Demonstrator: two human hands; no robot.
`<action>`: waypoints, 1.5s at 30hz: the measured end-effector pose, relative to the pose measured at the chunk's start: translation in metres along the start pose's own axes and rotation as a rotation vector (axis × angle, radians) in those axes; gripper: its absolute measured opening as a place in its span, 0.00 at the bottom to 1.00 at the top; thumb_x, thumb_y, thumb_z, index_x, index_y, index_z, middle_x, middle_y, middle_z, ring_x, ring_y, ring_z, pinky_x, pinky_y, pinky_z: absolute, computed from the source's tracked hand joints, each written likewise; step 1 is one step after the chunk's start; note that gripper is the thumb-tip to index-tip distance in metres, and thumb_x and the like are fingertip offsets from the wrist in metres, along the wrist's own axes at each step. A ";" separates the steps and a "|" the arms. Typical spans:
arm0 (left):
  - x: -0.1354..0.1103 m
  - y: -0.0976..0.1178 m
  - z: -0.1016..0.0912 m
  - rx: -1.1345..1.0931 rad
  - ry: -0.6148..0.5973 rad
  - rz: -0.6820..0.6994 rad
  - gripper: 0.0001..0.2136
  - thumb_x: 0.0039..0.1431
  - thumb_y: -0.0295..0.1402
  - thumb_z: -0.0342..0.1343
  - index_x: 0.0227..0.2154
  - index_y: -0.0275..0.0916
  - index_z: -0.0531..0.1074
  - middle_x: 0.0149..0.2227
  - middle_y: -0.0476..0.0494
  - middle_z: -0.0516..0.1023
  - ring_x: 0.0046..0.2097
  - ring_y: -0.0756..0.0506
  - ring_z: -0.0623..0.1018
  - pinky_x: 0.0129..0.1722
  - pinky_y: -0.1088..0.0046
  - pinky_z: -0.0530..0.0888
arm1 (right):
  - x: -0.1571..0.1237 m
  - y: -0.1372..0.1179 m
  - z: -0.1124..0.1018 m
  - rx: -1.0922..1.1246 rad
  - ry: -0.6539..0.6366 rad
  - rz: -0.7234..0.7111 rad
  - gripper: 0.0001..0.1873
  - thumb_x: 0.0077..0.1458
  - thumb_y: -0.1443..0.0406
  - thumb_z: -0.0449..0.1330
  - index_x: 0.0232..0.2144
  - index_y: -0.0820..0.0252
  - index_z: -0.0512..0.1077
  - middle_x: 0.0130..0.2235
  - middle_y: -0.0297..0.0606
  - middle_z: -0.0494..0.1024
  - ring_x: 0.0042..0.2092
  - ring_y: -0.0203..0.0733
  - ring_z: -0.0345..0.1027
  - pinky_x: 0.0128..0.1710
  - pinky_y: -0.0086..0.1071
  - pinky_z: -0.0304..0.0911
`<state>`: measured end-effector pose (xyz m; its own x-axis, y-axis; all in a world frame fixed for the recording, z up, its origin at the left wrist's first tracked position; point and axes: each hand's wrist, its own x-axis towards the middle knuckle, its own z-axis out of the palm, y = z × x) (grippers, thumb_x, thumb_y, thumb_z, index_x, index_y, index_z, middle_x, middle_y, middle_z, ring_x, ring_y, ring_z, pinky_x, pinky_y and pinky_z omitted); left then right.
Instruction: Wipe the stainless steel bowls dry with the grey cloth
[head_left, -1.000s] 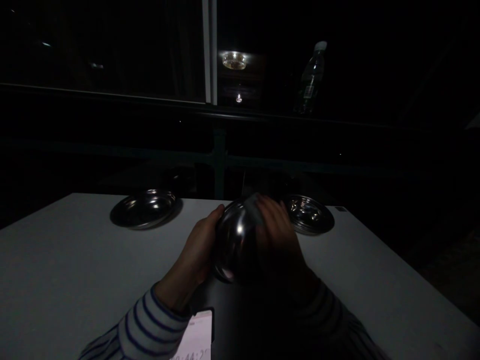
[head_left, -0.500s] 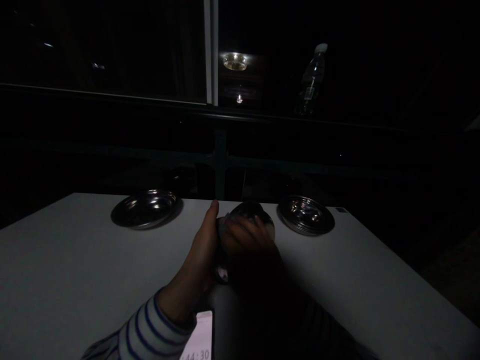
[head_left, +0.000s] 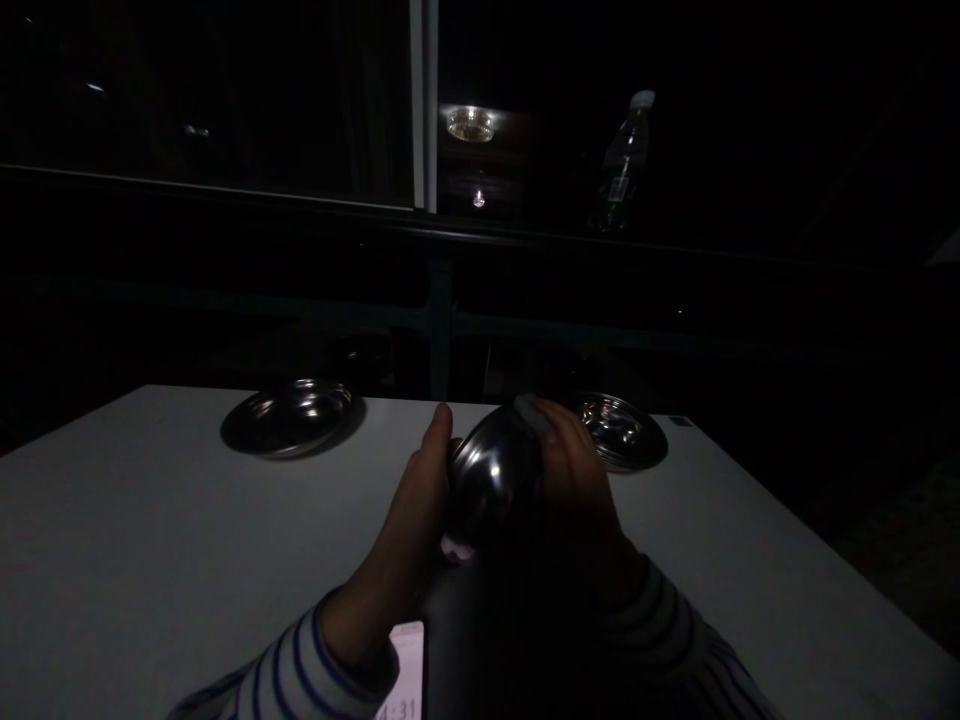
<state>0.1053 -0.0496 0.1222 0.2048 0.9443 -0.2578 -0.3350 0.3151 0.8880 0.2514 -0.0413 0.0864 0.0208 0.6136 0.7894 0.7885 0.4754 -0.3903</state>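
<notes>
We have the shiny bowl (head_left: 491, 490) over the table (head_left: 300, 560), our left hand (head_left: 412, 505) gripping its left side and our right hand (head_left: 579, 485) holding a grey cloth (head_left: 532, 412) against its upper right, so uneven pressure could slip it toward the phone (head_left: 409, 655).

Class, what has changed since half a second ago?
The right hand, with its grey cloth, has moved rightward from across the metal bowl to its right side, exposing more of it. The phone shows 31 instead of 30. The left hand still holds the bowl; the left dish, right dish and plastic bottle stayed put.
</notes>
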 end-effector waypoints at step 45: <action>0.009 -0.001 -0.005 -0.253 -0.002 -0.161 0.16 0.54 0.44 0.47 0.22 0.36 0.68 0.14 0.50 0.68 0.18 0.51 0.70 0.19 0.78 0.65 | -0.013 -0.020 0.018 -0.159 -0.234 -0.431 0.19 0.57 0.61 0.45 0.47 0.63 0.65 0.52 0.42 0.67 0.57 0.44 0.52 0.58 0.46 0.41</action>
<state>0.1033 -0.0406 0.1169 0.2752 0.8802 -0.3867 -0.5167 0.4745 0.7126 0.2241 -0.0478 0.0754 -0.4505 0.5159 0.7286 0.7793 0.6254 0.0390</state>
